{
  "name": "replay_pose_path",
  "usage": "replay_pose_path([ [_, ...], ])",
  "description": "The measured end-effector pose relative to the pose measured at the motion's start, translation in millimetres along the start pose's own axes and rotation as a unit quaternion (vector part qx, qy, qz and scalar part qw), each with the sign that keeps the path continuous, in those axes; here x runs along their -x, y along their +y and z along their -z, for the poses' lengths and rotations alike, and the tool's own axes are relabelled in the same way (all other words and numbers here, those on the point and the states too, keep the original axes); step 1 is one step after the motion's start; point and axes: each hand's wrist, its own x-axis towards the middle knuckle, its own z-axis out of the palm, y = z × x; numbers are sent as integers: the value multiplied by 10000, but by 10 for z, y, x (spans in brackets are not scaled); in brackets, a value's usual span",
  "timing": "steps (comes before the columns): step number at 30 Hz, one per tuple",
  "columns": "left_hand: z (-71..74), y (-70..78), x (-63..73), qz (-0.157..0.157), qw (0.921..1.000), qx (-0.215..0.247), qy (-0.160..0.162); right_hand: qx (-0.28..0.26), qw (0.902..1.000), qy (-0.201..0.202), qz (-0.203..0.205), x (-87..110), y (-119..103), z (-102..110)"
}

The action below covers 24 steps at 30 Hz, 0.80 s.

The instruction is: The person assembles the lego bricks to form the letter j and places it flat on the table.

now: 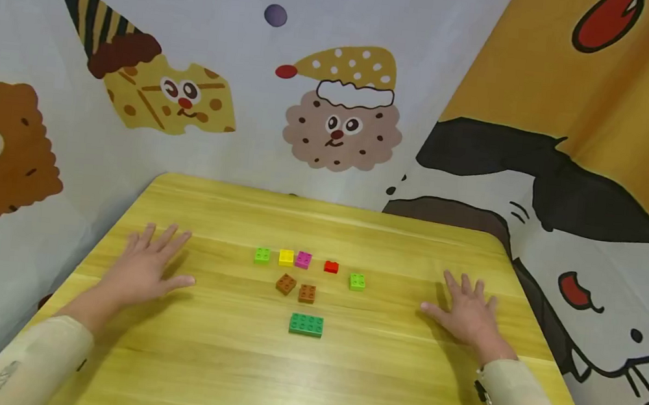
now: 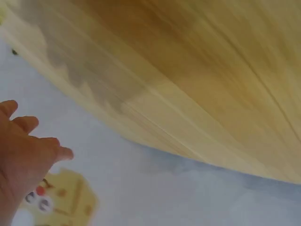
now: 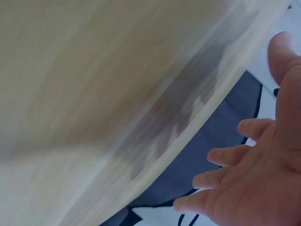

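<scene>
My left hand (image 1: 144,271) hovers over the left side of the wooden table (image 1: 214,374), fingers spread, holding nothing. On the right side my right hand (image 1: 468,313) is likewise spread and holds nothing. Between them lie toy building bricks: a light green brick (image 1: 262,256), a yellow brick (image 1: 286,257) beside a magenta brick (image 1: 304,260), a small red brick (image 1: 331,267) and a second light green brick (image 1: 357,282), which is nearest my right hand. Closer to me are two brown bricks (image 1: 286,283) and a longer dark green brick (image 1: 306,325). Both wrist views show spread fingers above the table's edge.
A pale cloth (image 1: 234,161) printed with cartoon food hangs behind the table and along its left. An orange cloth (image 1: 525,72) with a large black-and-white cartoon figure hangs at the right. A dark band (image 1: 482,394) circles the right cuff.
</scene>
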Motion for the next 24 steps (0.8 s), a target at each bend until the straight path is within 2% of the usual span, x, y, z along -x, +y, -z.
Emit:
replay_pose_path([
  [3,-51,203,-53,-450,9987,-106,196,-223,9996,49,178,-26,-109,-15],
  [7,-123,682,-97,-1314,9902,-202,434,-746,9955,72,586,-96,-373,-62],
  [10,-201,1112,-124,-2101,9765,-284,377,-1119,9903,-19,824,-154,-621,-96],
  [12,-265,1364,-149,-2631,9636,-387,264,-1306,9867,-46,967,-203,-781,-104],
  [15,-363,1625,-184,-3163,9474,-486,27,-1476,9814,-22,1224,-296,-993,-117],
  [18,-456,1737,-216,-3286,9429,-531,-155,-1509,9778,34,1456,-397,-1145,-136],
  [24,-585,1754,-286,-3144,9463,-632,-402,-1412,9770,77,1597,-517,-1272,-204],
])
